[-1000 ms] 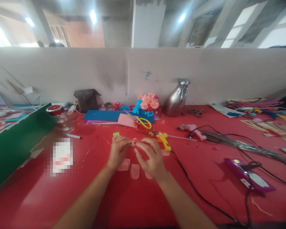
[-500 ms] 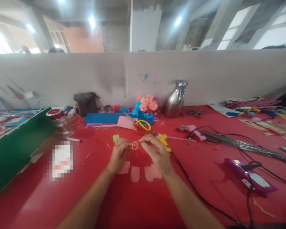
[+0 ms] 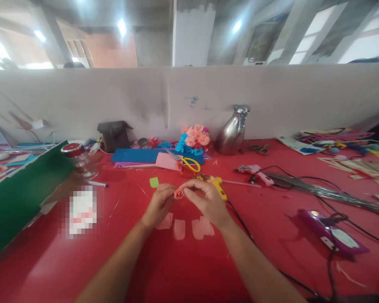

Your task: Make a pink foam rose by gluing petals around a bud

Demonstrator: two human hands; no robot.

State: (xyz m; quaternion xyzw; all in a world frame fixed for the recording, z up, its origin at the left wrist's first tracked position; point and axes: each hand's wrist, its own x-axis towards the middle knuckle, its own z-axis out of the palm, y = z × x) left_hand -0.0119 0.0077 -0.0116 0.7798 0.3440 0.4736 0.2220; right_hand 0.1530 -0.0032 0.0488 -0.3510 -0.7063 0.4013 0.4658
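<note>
Between my two hands is a small pink paper rose [image 3: 179, 193], its spiral top facing me. My left hand [image 3: 160, 203] pinches it from the left, fingers closed. On the other side my right hand [image 3: 206, 200] has its thumb and forefinger closed on the rose's edge. Below the hands, pink paper petals [image 3: 179, 229] lie in a loose row on the red table [image 3: 177, 273]. A green paper leaf [image 3: 153, 182] rests just beyond my left hand. Behind my right hand sits a yellow glue gun [image 3: 219, 187], partly covered by it.
Yellow-handled scissors [image 3: 191, 164] lie by blue sheets [image 3: 135, 155] and a paper flower bunch [image 3: 196, 138]. A steel jug [image 3: 232, 130] stands at the back. To the right are a pink glue gun [image 3: 260, 174], cables and a purple power strip [image 3: 331, 233]; left, a jar [image 3: 80, 160] and green board [image 3: 25, 198].
My right thumb and forefinger have moved left and closed on the rose's edge; before, they were slightly apart from it. My left hand stays nearly where it was.
</note>
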